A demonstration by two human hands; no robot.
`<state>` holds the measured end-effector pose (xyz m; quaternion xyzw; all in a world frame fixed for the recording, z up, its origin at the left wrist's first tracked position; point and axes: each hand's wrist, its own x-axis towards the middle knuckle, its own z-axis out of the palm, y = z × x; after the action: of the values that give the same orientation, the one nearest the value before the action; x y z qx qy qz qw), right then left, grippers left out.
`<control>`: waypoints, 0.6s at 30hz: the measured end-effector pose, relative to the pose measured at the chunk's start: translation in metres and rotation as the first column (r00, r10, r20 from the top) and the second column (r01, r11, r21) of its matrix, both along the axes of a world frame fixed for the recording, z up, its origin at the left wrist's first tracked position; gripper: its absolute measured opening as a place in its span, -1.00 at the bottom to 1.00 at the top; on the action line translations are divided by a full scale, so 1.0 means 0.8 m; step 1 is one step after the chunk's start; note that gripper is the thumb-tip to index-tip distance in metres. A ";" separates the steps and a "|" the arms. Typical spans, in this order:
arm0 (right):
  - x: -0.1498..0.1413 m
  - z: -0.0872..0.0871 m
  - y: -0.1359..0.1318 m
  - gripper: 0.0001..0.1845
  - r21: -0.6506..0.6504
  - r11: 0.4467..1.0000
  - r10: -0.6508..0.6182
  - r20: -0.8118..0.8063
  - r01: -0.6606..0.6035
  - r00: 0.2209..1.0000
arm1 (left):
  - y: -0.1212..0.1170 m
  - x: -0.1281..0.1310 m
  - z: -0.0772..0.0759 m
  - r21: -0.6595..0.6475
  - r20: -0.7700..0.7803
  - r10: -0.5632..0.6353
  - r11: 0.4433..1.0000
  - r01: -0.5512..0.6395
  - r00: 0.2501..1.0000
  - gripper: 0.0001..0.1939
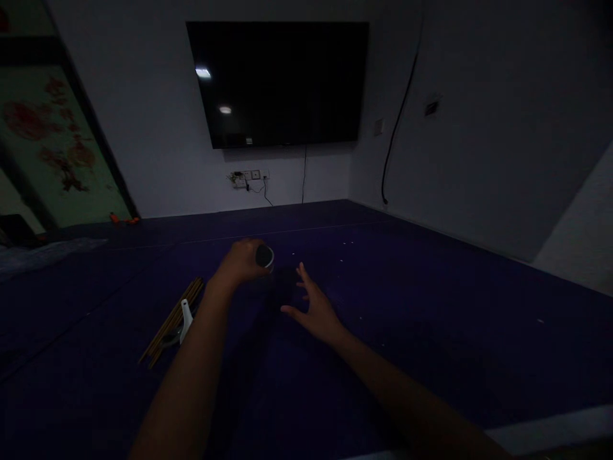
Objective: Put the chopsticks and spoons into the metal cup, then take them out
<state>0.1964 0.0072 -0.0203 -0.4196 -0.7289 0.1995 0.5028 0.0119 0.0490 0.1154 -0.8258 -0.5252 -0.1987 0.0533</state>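
My left hand (pixel 243 260) is wrapped round a small cylindrical container (pixel 264 256) with a dark round end and a pale rim; its exact kind is hard to make out in the dim light. The fingers cover most of its body. To the right of it, my right hand (pixel 313 306) is held over the purple surface, fingers spread and nothing in them. Left of my left forearm lie several chopsticks (pixel 170 322) in a loose bundle. A white spoon (pixel 186 317) rests by them, handle pointing away from me, partly hidden by the forearm.
Small white bits (pixel 341 260) are scattered on the purple surface (pixel 431 306). At the far left lie clear plastic sheeting (pixel 43 255) and orange items (pixel 124 219). A large television (pixel 282 83) hangs on the wall above sockets (pixel 251 176). A black cable (pixel 400 121) runs down the right wall.
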 end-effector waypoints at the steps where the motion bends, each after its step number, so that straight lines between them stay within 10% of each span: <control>1: 0.001 0.000 0.000 0.06 0.006 1.000 -0.002 0.011 0.002 1.000 | 0.007 -0.011 -0.001 0.043 0.013 0.097 0.994 -0.098 0.995 -0.52; 7: 0.004 0.002 0.001 -0.07 0.014 1.000 0.002 0.066 -0.003 0.998 | 0.033 -0.059 -0.015 0.060 0.120 0.413 0.905 -0.421 0.903 -0.49; 18: 0.006 0.005 -0.002 -0.10 0.020 1.000 -0.010 0.109 0.008 0.994 | 0.054 -0.076 -0.047 -0.092 0.069 0.482 0.875 -0.476 0.873 -0.47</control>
<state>0.2013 0.0056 -0.0166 -0.4282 -0.7554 0.1668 0.4671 -0.0488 0.0922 0.0782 -0.6617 -0.7219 -0.1970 0.0476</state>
